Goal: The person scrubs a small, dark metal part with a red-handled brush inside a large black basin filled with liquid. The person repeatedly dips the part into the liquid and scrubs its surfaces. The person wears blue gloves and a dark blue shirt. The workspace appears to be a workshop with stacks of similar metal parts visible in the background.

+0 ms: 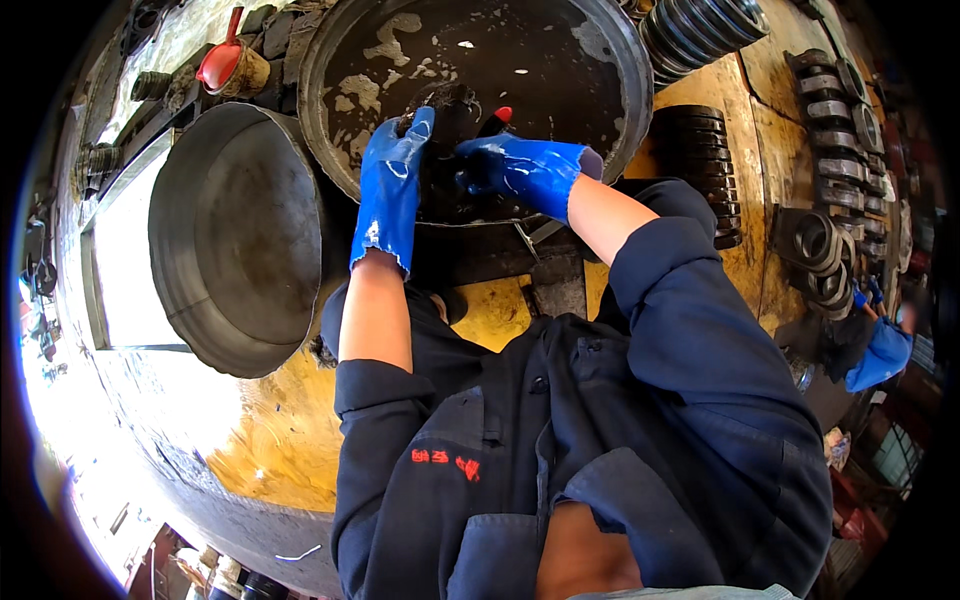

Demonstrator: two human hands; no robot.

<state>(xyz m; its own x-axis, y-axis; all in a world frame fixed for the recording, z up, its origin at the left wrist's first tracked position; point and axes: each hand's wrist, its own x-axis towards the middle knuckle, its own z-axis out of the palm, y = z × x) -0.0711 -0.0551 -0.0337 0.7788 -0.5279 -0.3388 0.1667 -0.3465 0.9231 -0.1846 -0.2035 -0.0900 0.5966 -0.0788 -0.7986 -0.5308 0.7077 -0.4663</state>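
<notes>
Both my hands wear wet blue rubber gloves, over a wide round metal basin (312,95) of dark, foam-flecked liquid. My left hand (393,165) is closed at the edge of a dark, wet part (448,98), whose kind I cannot make out. To its right, my right hand (515,170) is curled around a dark-handled tool with a red end (503,114). The tool's working end is hidden among the gloves and the dark liquid. The two hands are close together near the basin's near side.
A deep metal tub (240,220) stands at the left. Behind it, a red scoop (220,65) rests on a small container. Stacked black rings (695,165) and ringed parts (705,35) flank the basin's right, with metal parts (840,150) farther right. A blue cloth-like item (880,355) shows beyond.
</notes>
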